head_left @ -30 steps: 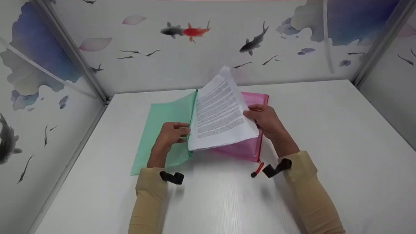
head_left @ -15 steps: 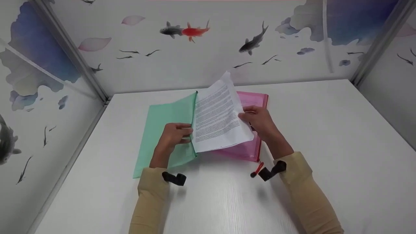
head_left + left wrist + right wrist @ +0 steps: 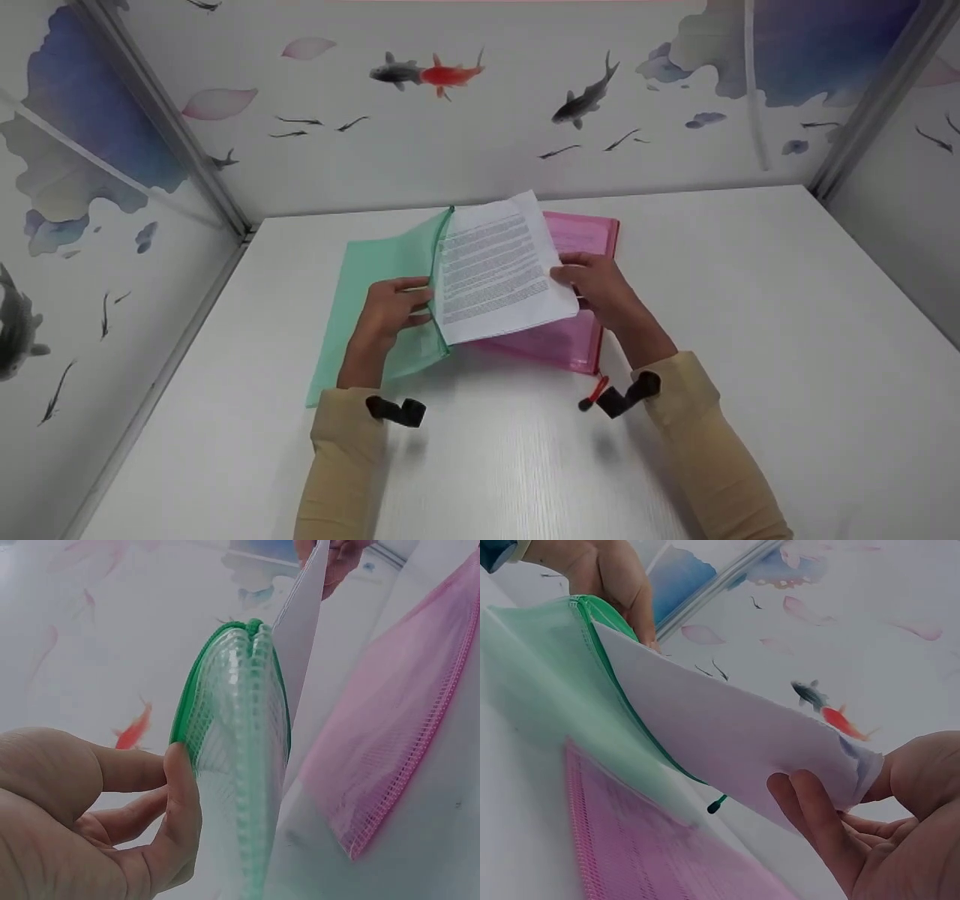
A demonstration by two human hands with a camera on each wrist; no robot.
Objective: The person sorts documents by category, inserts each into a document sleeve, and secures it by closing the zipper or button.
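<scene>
A green mesh zip pouch (image 3: 375,292) lies on the white table, its open edge lifted by my left hand (image 3: 390,309), which pinches it between thumb and fingers (image 3: 184,795). A stack of printed paper sheets (image 3: 495,270) sticks partly into the pouch opening (image 3: 247,690). My right hand (image 3: 596,285) grips the sheets' right edge, fingers under and thumb on top (image 3: 817,817). Under the sheets lies a pink mesh zip pouch (image 3: 577,232), also seen beside the green one (image 3: 390,727) and below the paper (image 3: 630,840).
A red pen (image 3: 592,394) lies on the table (image 3: 750,337) near my right wrist. Walls with fish pictures (image 3: 450,73) enclose the table at the back and both sides. Black straps sit on both sleeves.
The paper stack has come down from a raised tilt and slid left, deeper into the green pouch's opening. Both hands kept their grips.
</scene>
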